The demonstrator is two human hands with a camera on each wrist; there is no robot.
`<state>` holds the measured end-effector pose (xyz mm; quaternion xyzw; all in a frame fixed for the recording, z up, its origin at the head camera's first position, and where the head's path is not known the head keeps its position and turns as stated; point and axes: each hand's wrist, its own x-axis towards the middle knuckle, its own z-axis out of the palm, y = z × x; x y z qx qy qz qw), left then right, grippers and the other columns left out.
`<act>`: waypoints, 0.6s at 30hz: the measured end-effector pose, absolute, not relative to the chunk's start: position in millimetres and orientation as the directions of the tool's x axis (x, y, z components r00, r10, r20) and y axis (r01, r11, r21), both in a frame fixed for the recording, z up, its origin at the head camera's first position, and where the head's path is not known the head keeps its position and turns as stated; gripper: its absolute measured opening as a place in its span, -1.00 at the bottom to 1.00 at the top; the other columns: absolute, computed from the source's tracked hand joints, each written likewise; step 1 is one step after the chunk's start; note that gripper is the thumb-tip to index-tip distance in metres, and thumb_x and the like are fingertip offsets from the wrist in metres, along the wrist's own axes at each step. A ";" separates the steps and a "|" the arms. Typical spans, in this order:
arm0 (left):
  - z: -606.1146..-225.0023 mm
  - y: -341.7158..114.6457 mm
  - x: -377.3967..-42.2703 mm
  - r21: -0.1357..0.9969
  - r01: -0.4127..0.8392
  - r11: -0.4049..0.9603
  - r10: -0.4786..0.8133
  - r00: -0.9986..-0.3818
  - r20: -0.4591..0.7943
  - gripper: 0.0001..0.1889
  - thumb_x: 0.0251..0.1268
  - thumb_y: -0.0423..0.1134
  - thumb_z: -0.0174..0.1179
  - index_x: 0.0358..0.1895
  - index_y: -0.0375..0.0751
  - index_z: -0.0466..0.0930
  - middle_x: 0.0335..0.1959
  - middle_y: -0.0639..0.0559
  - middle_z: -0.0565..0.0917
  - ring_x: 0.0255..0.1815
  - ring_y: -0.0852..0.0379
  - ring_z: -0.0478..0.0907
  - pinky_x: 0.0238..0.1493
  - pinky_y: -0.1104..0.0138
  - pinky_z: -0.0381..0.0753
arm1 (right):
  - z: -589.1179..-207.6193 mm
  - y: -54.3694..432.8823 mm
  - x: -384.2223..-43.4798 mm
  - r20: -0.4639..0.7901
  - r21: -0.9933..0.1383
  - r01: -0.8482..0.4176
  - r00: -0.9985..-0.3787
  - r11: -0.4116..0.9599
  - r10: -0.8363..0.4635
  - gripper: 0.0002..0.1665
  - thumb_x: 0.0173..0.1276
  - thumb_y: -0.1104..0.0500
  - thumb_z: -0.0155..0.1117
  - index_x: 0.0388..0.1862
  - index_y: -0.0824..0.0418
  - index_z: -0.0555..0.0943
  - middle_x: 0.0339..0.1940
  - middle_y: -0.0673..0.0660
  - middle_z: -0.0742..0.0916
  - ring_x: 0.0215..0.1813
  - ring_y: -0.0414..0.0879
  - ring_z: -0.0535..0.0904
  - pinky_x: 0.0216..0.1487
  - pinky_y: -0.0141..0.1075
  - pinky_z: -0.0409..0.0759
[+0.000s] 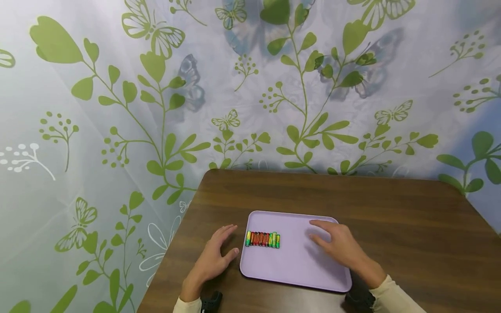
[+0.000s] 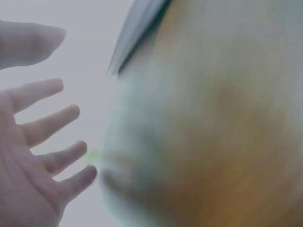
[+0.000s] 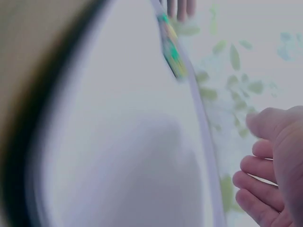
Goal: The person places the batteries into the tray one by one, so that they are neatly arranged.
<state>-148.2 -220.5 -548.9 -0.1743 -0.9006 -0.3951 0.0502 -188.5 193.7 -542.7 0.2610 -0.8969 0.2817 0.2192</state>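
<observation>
A row of several small batteries (image 1: 263, 239), red ones in the middle and green-yellow ones at both ends, lies side by side at the left of a lilac tray (image 1: 297, 274). My left hand (image 1: 213, 254) is just outside the tray's left edge, thumb and fingers spread, holding nothing. Above the tray's right part hovers my right hand (image 1: 342, 243), its fingers loosely bent with nothing in them and its shadow on the tray. The left wrist view shows the left fingers (image 2: 49, 125) apart. In the right wrist view the batteries (image 3: 171, 47) appear beyond the tray's bare surface.
The tray rests on a brown wooden table (image 1: 313, 191). Behind the table hangs a pale curtain (image 1: 242, 100) printed with green leaves and butterflies. A dark band (image 1: 211, 301) sits at the left wrist, and another (image 1: 359, 300) at the right.
</observation>
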 end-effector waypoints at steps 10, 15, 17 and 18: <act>-514.4 -238.9 -166.4 0.514 0.450 0.730 0.125 -0.828 0.546 -0.59 0.58 -0.23 0.29 0.37 -0.29 0.68 0.33 -0.23 0.74 0.39 -0.30 0.67 0.39 -0.24 0.62 | -516.3 267.0 -176.4 0.499 -0.409 -0.475 -0.831 0.779 -0.245 -0.53 0.45 0.09 0.56 0.28 0.22 0.77 0.17 0.24 0.87 0.12 0.28 0.84 0.03 0.27 0.73; -502.6 -238.4 -170.6 0.477 0.432 0.765 0.078 -0.799 0.597 -0.60 0.59 -0.20 0.27 0.36 -0.29 0.69 0.32 -0.28 0.74 0.38 -0.33 0.66 0.37 -0.27 0.62 | -510.1 290.6 -173.6 0.503 -0.383 -0.426 -0.840 0.820 -0.202 -0.47 0.50 0.05 0.49 0.34 0.26 0.71 0.25 0.38 0.81 0.19 0.42 0.76 0.07 0.38 0.63; -500.2 -237.8 -172.3 0.453 0.419 0.787 0.079 -0.797 0.599 -0.56 0.59 -0.18 0.27 0.39 -0.29 0.67 0.36 -0.30 0.70 0.44 -0.36 0.60 0.41 -0.30 0.58 | -509.4 296.6 -173.6 0.506 -0.351 -0.406 -0.840 0.844 -0.194 -0.41 0.52 0.02 0.47 0.39 0.30 0.65 0.32 0.43 0.75 0.25 0.47 0.69 0.09 0.42 0.59; -499.7 -237.6 -173.6 0.439 0.414 0.797 0.084 -0.796 0.599 -0.54 0.59 -0.17 0.27 0.41 -0.29 0.65 0.39 -0.32 0.68 0.48 -0.38 0.56 0.44 -0.31 0.55 | -509.6 298.9 -174.0 0.506 -0.336 -0.400 -0.840 0.853 -0.195 -0.37 0.53 0.01 0.46 0.42 0.33 0.62 0.36 0.47 0.71 0.29 0.50 0.65 0.11 0.44 0.57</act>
